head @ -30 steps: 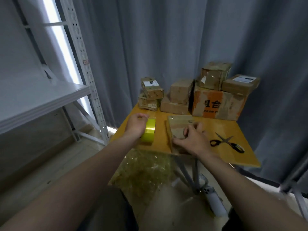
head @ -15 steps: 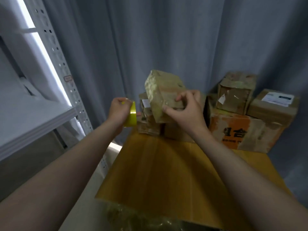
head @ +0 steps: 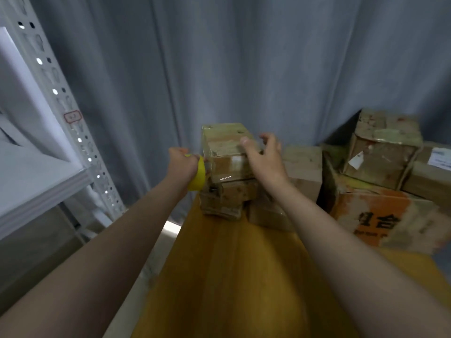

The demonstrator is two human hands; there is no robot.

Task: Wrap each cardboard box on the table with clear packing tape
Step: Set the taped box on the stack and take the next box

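The top box [head: 224, 154] sat at the far left of the bench [head: 231, 276], perched on a stack of small boxes [head: 227, 196] and leaning out a little past them. A glossy clear film already lay across its near face. The right hand [head: 266, 159] held it from the right, thumb flat on the near upper face and fingers [head: 268, 139] curled round the right edge. How firmly they pressed the hidden side could not be told. The left hand [head: 181, 164] had its fingers closed round the yellow tape roll [head: 197, 175], which was pressed just against the box's left face. Whether a strip of tape ran from roll to box could not be made out. The step in hand looked like either carrying a band of tape round the left side or settling the box on the pile. To do either well, the right hand would need to press down and hold the box square over the stack, because a pull from the roll could drag it leftward off the pile and over the edge of the bench. If tape was running, it would want steady tension and the roll kept close to the cardboard, so the film lay flat without creases. The plain box [head: 302, 167] and the orange-printed box [head: 380, 215] stood to the right, clear of both hands.
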